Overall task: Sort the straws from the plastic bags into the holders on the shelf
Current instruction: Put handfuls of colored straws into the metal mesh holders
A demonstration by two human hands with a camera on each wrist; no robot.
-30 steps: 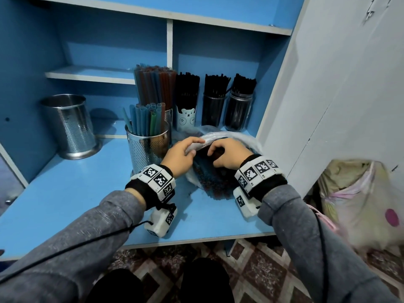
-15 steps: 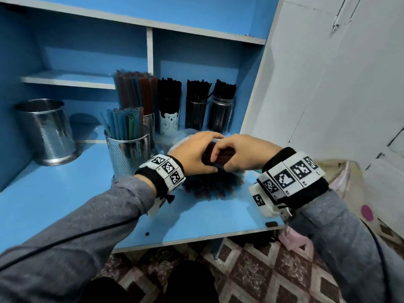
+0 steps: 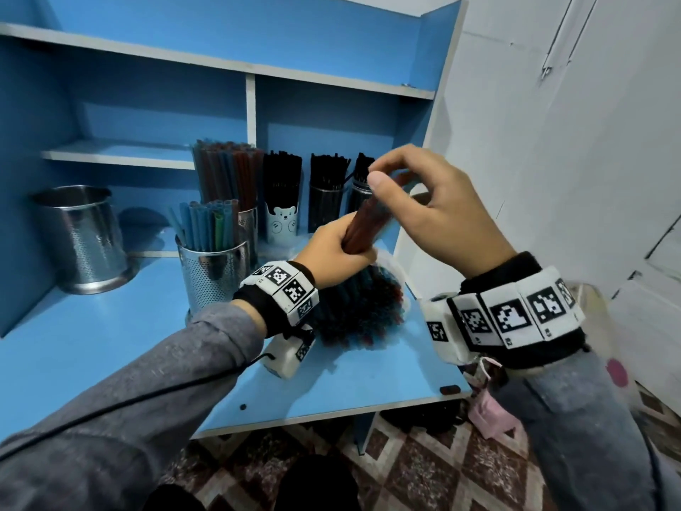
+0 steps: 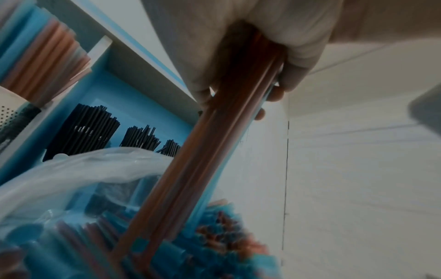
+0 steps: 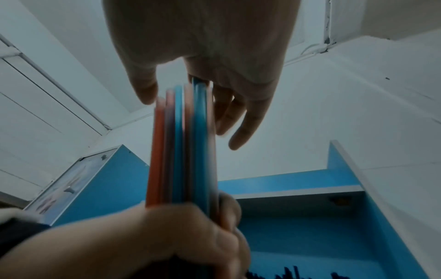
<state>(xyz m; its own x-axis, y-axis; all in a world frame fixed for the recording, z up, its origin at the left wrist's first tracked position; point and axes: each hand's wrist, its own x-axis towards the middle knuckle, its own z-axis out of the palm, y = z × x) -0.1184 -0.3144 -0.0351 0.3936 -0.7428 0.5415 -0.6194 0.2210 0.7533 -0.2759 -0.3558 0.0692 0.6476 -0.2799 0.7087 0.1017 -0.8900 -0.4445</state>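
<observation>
Both hands lifted bundle of straws (image 3: 363, 226) clear of bag (image 4: 78, 169). Left hand (image 3: 333, 248) fingers wrapped round base, right hand (image 3: 423, 204) fingers pinching tips. Light, slippery, bendy; grip low.

The lower end of the straw bundle (image 3: 363, 230) is hidden in the left hand (image 3: 333, 250); the bag (image 4: 78, 181) at 6 o'clock is blurred.

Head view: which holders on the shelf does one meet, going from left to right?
empty steel holder → mesh holder with blue straws → bear cup with black straws → dark holder with black straws
</observation>
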